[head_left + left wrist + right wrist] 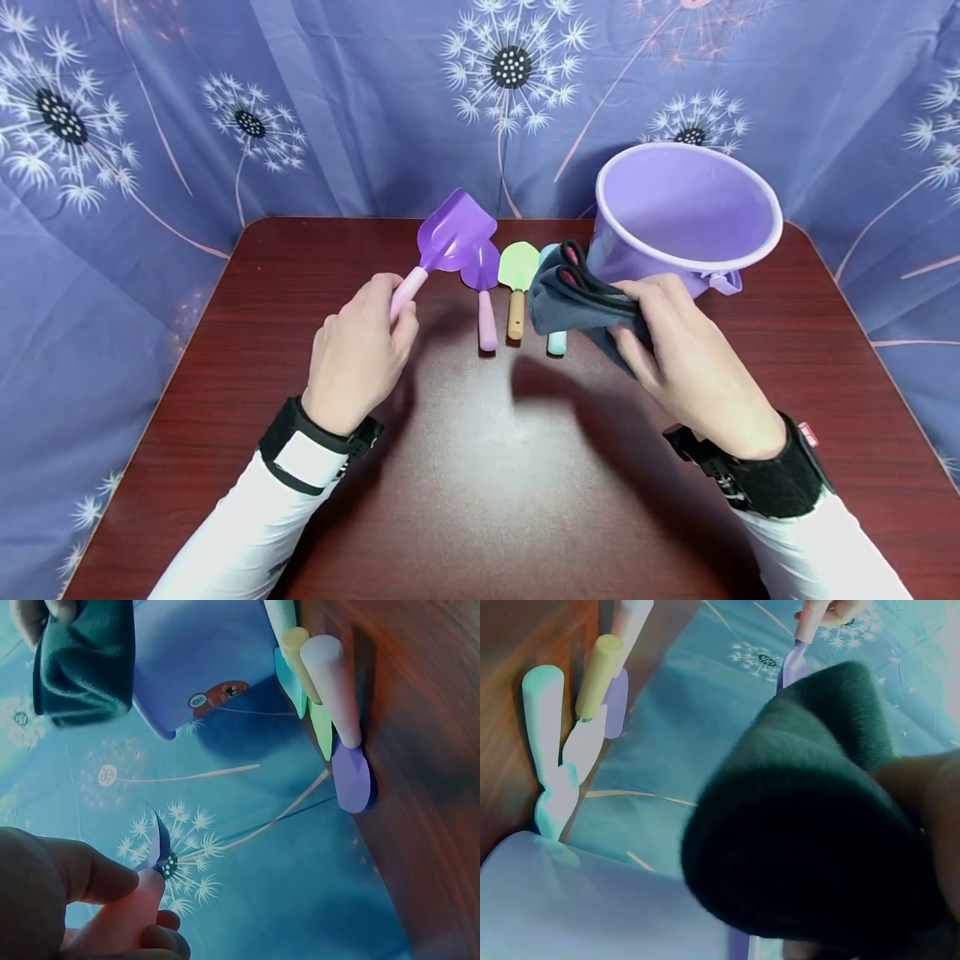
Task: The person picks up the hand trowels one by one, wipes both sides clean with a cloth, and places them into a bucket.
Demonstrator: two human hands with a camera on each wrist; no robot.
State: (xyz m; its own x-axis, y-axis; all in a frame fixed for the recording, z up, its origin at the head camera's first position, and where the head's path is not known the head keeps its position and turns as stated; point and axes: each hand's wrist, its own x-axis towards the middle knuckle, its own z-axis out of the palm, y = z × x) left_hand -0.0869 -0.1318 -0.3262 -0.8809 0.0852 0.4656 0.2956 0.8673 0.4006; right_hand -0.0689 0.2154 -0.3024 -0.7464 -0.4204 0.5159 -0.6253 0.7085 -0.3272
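Three small shovels [517, 287] lie beside the purple bucket [686, 212] (cloth-hidden partly).

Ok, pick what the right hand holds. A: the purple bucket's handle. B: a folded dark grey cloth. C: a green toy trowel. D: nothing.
B: the right hand has its fingers curled round a folded dark grey cloth, in front of the purple plastic bucket.

A dark reddish-brown wooden table [480, 500] with rounded far corners fills the view from 3 to 9 o'clock; a blue dandelion-print cloth backdrop [337, 108] hangs behind, draping past both sides.
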